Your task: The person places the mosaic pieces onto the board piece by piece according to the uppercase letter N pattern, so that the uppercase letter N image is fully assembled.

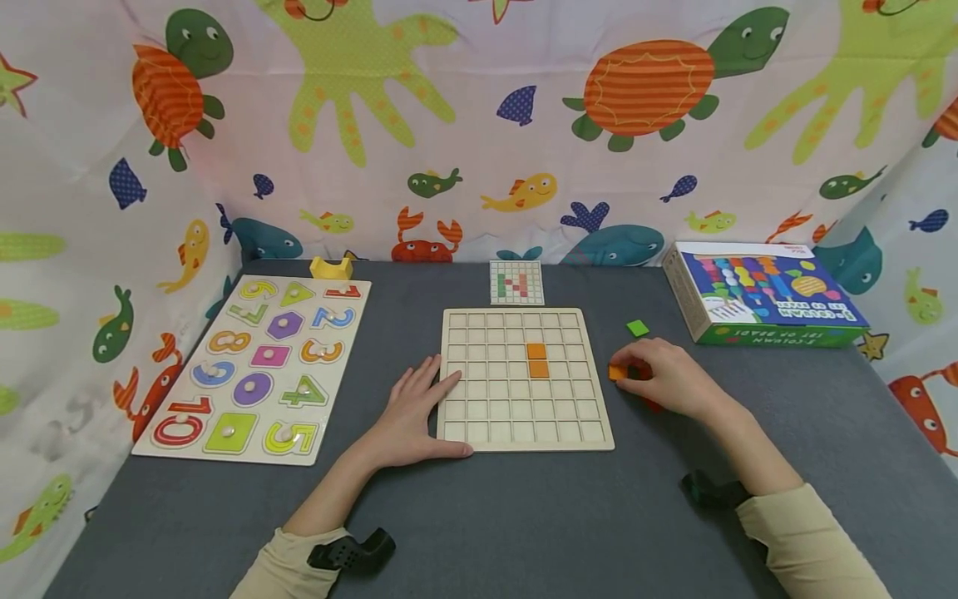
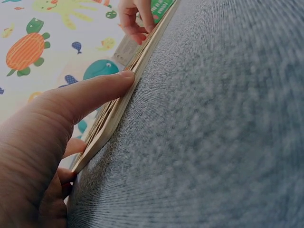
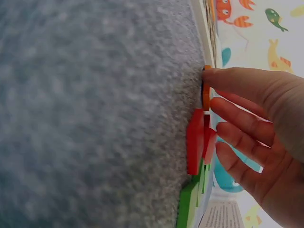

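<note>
- You sit at a grey table point(image 1: 524, 516) with a soft, felt-like cover; a sea-animal curtain point(image 1: 479, 125) of thin fabric hangs behind it.
- The number puzzle point(image 1: 258, 366), a flat wooden board with coloured digits and shapes, lies far to your left, its long side running away from you.
- The grid board point(image 1: 524, 433) lies flat in the middle. It is pale wood, almost square, cut in small square cells; its edges run parallel to the table edges. Two orange tiles point(image 1: 537, 359) sit in its cells, one just behind the other.
- The cardboard box point(image 1: 763, 291) stands at the back right, its long side going left to right.
- Your left hand point(image 1: 415, 412) lies flat on the table, fingers straight and together, the tips touching the left edge of the grid board.
- Your right hand point(image 1: 669, 378) is just right of the grid board, fingers curled, pinching an orange tile point(image 1: 617, 373) that stands on its edge on the table.
- Red tiles point(image 3: 195, 140) lie under this hand; they are flat and square.
- A green tile point(image 1: 637, 328) lies apart, behind the hand.
</note>
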